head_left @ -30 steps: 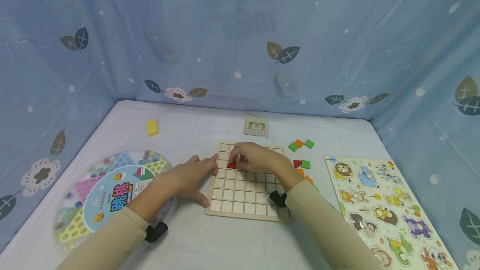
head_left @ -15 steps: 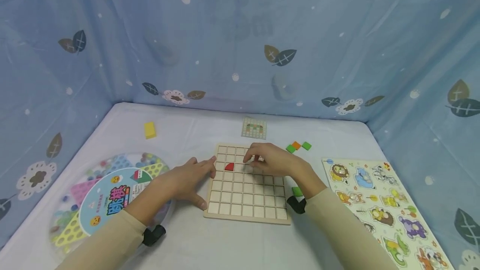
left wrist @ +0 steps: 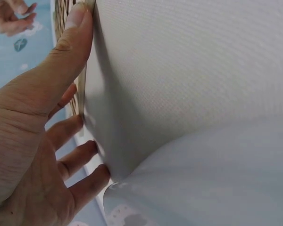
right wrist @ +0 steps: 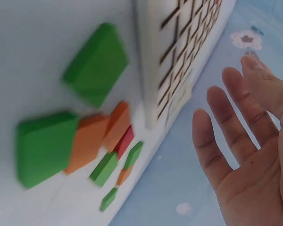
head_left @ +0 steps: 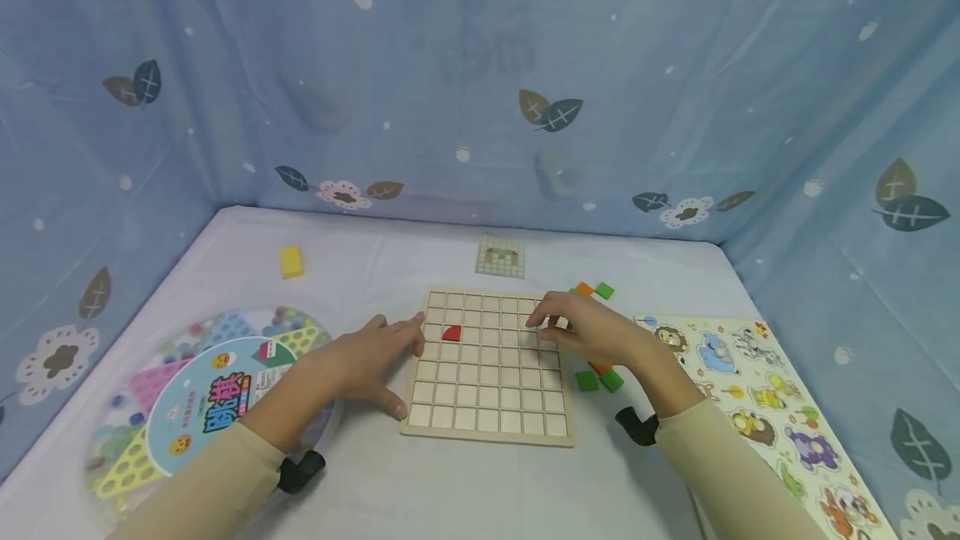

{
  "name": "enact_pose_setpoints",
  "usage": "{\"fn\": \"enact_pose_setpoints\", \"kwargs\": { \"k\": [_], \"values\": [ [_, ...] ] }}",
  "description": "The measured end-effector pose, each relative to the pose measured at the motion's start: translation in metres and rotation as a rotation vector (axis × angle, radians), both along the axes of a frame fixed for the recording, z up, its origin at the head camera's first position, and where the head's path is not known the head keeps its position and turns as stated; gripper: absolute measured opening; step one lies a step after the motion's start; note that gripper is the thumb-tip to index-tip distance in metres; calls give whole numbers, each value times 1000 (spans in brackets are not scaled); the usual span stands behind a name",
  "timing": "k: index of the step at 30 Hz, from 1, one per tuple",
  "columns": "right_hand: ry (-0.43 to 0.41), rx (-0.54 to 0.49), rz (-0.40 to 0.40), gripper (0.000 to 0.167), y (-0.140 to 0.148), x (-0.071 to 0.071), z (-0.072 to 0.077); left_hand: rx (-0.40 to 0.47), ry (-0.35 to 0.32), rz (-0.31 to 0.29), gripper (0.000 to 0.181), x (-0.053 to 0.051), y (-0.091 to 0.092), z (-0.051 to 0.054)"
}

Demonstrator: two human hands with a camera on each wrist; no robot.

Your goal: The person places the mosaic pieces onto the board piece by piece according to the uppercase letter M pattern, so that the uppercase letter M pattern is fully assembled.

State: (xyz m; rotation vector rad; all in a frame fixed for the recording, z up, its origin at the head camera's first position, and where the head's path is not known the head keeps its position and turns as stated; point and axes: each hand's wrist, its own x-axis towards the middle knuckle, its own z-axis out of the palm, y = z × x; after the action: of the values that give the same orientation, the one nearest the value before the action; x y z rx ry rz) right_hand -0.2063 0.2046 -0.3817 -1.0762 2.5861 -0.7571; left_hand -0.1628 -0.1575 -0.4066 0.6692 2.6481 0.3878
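A wooden grid board [head_left: 487,437] lies on the white table before me. One red quarter-circle tile [head_left: 452,332] sits in a cell towards its upper left. My left hand [head_left: 360,365] is spread along the board's left side, thumb and fingertips touching the edge; the left wrist view shows the thumb [left wrist: 68,52] against the rim. Over the board's right side hovers my right hand [head_left: 592,330], fingers loosely bent and holding nothing. Green tiles [right wrist: 98,66], orange tiles [right wrist: 87,141] and a red tile [right wrist: 126,141] lie beside the board in the right wrist view.
Behind the board lies a pattern card [head_left: 500,257]. A yellow block [head_left: 292,262] is at the back left. A round Chinese checkers box [head_left: 187,415] stands left, partly under my left forearm. On the right is an animal puzzle board [head_left: 772,407], partly covered by my right arm.
My right hand has let go of the red quarter-circle tile and moved right, across the board towards the loose tiles. My left hand stays at the board's edge. The head view has shifted slightly.
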Motion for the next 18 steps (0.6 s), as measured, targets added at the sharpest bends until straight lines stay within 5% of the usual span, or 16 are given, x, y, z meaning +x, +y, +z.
{"fn": "enact_pose_setpoints", "kwargs": {
  "k": [18],
  "values": [
    [0, 3, -60, 25, 39, 16, -9, 3, -15, 10, 72, -1, 0, 0]
  ]
}}
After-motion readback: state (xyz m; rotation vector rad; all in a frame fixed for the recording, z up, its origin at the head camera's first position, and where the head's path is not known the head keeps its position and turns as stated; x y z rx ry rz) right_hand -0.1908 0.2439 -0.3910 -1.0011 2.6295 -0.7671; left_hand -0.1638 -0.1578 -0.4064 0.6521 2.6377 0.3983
